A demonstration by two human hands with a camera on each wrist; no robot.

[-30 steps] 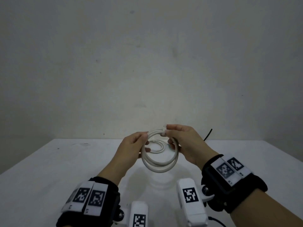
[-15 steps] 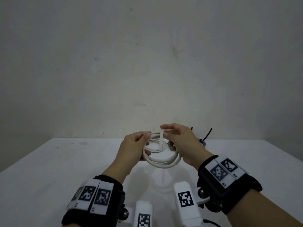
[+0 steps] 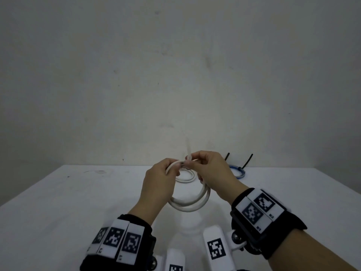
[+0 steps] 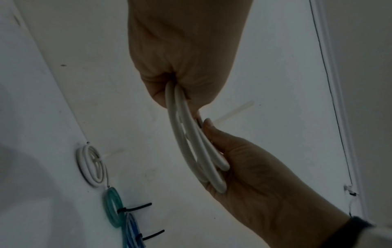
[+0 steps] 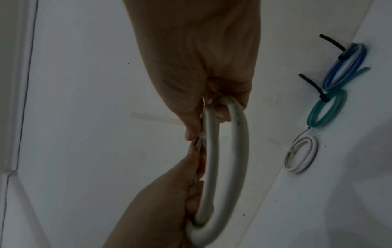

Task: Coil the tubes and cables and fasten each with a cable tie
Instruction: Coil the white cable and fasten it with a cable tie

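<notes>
Both hands hold a coil of white tube [image 3: 192,204] up over the white table [image 3: 78,202]. My left hand [image 3: 170,170] grips the coil's top left, with the loops running out of its fist [image 4: 180,100]. My right hand [image 3: 195,160] pinches a translucent white cable tie [image 3: 188,151] at the coil's top. The tie's tail sticks up above the fingers [image 5: 152,118]. Some right fingers reach through the coil [image 5: 222,159]. The tie's head is hidden between the fingertips.
Further back on the table lie three tied coils: a thin white cable [image 3: 185,178] [image 5: 301,154] with a pale tie, a teal tube [image 5: 327,110] and a blue tube [image 3: 237,172], both with black ties. A wall rises behind the table's far edge.
The tie's tail, which ran down across the coil half a second ago, now points up above the hands. The hands have drawn together at the coil's top.
</notes>
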